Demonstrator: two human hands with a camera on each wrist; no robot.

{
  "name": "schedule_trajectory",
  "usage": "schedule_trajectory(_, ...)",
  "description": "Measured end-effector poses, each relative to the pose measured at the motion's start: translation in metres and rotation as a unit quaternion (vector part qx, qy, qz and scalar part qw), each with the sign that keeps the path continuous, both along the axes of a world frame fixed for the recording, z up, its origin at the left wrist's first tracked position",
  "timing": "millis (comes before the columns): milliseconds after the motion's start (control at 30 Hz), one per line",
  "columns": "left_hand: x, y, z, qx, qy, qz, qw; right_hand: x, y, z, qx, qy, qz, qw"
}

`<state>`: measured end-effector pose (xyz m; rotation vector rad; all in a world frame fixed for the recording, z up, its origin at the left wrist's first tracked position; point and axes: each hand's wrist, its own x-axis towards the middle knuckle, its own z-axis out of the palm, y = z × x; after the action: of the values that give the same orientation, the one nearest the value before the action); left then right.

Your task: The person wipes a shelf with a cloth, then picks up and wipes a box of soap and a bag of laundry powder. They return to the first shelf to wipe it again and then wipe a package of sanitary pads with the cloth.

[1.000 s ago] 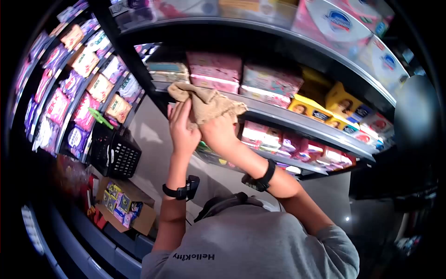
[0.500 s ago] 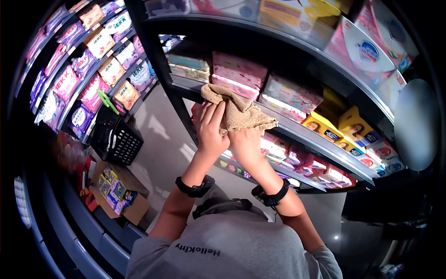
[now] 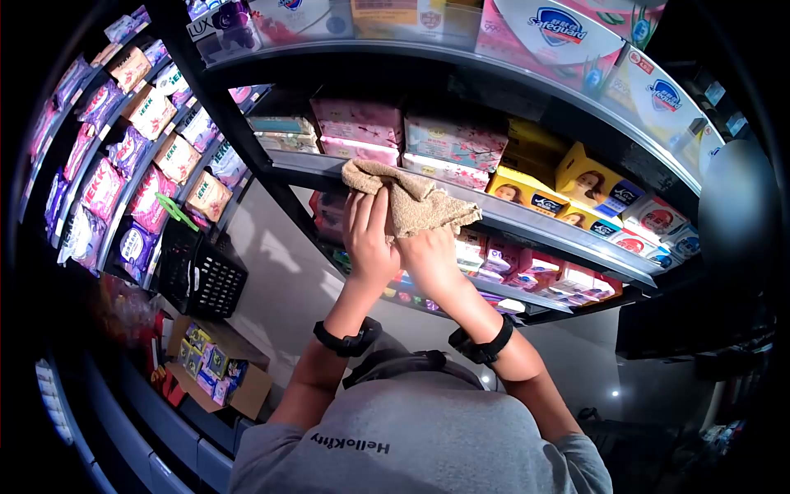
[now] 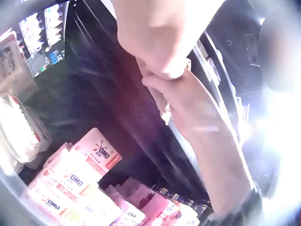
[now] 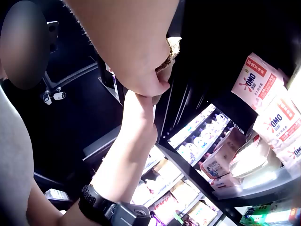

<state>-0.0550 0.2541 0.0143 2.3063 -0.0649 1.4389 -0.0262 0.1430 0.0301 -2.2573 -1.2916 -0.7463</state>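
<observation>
A tan cloth [image 3: 411,202] lies against the front edge of the middle shelf [image 3: 543,235], below pink and white boxes [image 3: 453,148]. My left hand [image 3: 370,243] touches its lower left side with fairly straight fingers. Beside it, my right hand [image 3: 428,259] holds the cloth, which covers its fingers in the head view. In the right wrist view a bit of cloth [image 5: 174,47] shows at the right hand [image 5: 131,52], which meets the left hand [image 5: 140,106]. The left wrist view shows the left hand [image 4: 153,37] against the right hand [image 4: 174,96]; the fingertips are hidden.
Yellow boxes [image 3: 527,193] stand farther right on the shelf, and Safeguard packs [image 3: 551,37] above. A lower shelf holds pink packs [image 3: 535,272]. Left are a black basket [image 3: 218,284], an open carton [image 3: 251,391] and a shelf of bagged goods [image 3: 103,185].
Both hands and the cloth have moved to the right along the shelf edge, past the left end of the pink box. The head view has shifted as well.
</observation>
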Motion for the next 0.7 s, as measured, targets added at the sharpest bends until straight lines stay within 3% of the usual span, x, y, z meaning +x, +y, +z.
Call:
schedule_trajectory(367,-0.02,0.0,-0.007,0.049,0.091,0.017,0.995,0.008,0.007,-0.019,0.141,-0.019,0.018,0.99)
schedule_trajectory(433,-0.02,-0.003,-0.032,0.051,0.106,0.003,0.993,0.014,0.001,-0.03,0.145,0.0,0.079,0.986)
schedule_trajectory(533,-0.02,-0.014,-0.059,0.101,0.132,0.016,0.986,0.013,-0.019,-0.038,0.132,0.024,0.081,0.988)
schedule_trajectory(633,-0.013,-0.035,-0.059,0.113,0.081,-0.013,0.99,0.009,-0.043,-0.046,0.208,0.098,0.079,0.97)
schedule_trajectory(700,-0.005,-0.049,-0.055,0.121,0.033,-0.046,0.991,0.011,-0.058,-0.049,0.201,0.118,0.076,0.97)
